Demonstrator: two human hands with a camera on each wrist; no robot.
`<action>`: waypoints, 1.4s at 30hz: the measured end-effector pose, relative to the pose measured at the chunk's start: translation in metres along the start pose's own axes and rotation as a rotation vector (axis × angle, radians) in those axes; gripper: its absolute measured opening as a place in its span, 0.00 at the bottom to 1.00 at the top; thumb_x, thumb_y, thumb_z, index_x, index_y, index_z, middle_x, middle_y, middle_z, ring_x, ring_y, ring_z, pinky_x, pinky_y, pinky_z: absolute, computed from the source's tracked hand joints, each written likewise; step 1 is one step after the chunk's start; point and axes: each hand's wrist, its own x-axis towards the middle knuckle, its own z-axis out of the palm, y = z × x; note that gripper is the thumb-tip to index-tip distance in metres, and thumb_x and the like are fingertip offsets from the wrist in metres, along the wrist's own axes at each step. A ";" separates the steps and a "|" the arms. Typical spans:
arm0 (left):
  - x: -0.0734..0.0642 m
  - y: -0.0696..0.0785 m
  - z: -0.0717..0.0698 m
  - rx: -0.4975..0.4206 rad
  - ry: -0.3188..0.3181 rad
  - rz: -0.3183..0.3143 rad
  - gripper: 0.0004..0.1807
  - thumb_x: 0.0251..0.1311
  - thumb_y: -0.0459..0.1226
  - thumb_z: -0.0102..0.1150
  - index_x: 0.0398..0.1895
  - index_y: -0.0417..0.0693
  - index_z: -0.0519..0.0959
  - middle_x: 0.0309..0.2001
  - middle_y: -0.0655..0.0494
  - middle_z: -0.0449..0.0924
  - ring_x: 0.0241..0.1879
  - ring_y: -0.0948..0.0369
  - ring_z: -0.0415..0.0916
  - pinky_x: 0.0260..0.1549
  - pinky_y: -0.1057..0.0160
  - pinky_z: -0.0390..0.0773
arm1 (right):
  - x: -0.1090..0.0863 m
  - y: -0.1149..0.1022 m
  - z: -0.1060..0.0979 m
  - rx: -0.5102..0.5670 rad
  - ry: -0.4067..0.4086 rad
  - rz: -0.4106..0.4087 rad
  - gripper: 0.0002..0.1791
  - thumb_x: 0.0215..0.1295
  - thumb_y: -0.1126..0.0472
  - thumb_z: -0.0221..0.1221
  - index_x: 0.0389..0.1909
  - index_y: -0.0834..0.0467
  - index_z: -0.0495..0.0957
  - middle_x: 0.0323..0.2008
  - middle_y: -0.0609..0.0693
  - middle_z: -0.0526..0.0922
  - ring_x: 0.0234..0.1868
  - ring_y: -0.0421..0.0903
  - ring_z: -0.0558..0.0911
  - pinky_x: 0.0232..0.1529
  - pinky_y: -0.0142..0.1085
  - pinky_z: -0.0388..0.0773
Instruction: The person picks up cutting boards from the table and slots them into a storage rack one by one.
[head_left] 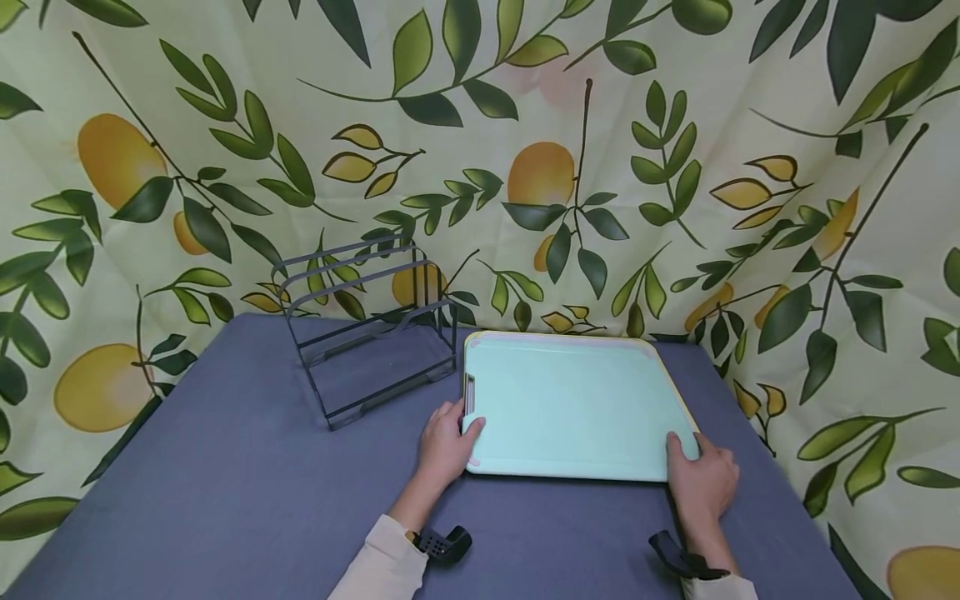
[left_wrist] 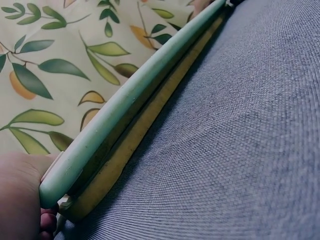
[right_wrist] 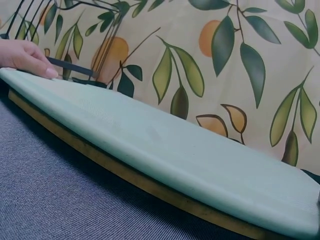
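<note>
A mint-green cutting board [head_left: 566,408] lies flat over a yellow board [left_wrist: 107,175], whose edge shows just beneath it in both wrist views. My left hand [head_left: 444,446] grips the mint board at its near left corner, thumb on top, close to the handle slot. In the left wrist view, curled fingertips [left_wrist: 47,222] show under the mint board's corner. At the near right corner my right hand [head_left: 703,479] holds the same board, with its thumb on the top face and the other fingers around the side, mostly hidden.
A black wire rack [head_left: 382,396] with several upright bars stands left of the boards, near the back of the table. Blue-grey cloth covers the table [head_left: 247,475]. Behind it hangs a leaf-and-fruit patterned curtain [head_left: 465,158], close to the boards' far edge.
</note>
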 end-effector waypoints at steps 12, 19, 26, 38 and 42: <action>0.000 0.001 -0.001 0.007 -0.011 0.003 0.25 0.68 0.45 0.62 0.63 0.39 0.77 0.29 0.56 0.67 0.28 0.63 0.57 0.30 0.65 0.59 | -0.006 0.002 -0.003 0.037 0.084 -0.047 0.29 0.69 0.53 0.61 0.61 0.72 0.76 0.56 0.76 0.76 0.57 0.73 0.71 0.62 0.62 0.62; -0.002 0.000 0.000 0.009 -0.022 0.015 0.23 0.69 0.46 0.61 0.60 0.41 0.79 0.29 0.56 0.67 0.28 0.63 0.58 0.31 0.65 0.59 | -0.009 0.002 -0.005 -0.022 0.063 0.016 0.30 0.70 0.49 0.59 0.62 0.69 0.76 0.59 0.75 0.75 0.58 0.72 0.70 0.60 0.63 0.63; -0.006 -0.003 -0.002 0.003 -0.019 0.021 0.24 0.68 0.46 0.62 0.62 0.43 0.78 0.28 0.56 0.67 0.28 0.64 0.56 0.30 0.66 0.59 | -0.015 0.002 -0.007 -0.046 0.067 0.045 0.30 0.70 0.49 0.59 0.63 0.68 0.76 0.60 0.74 0.76 0.59 0.72 0.71 0.60 0.63 0.64; -0.010 -0.001 -0.004 -0.001 -0.029 0.001 0.26 0.69 0.46 0.61 0.65 0.42 0.77 0.29 0.57 0.67 0.29 0.63 0.57 0.31 0.66 0.59 | -0.020 -0.001 -0.009 -0.049 0.093 0.073 0.29 0.68 0.48 0.60 0.62 0.65 0.78 0.60 0.70 0.78 0.59 0.70 0.73 0.58 0.64 0.65; -0.011 -0.002 -0.004 -0.002 -0.027 0.008 0.25 0.69 0.45 0.61 0.64 0.42 0.77 0.29 0.57 0.67 0.29 0.63 0.58 0.31 0.66 0.60 | -0.020 0.000 -0.010 -0.053 0.085 0.077 0.30 0.68 0.46 0.59 0.62 0.64 0.78 0.60 0.71 0.78 0.58 0.71 0.73 0.57 0.64 0.65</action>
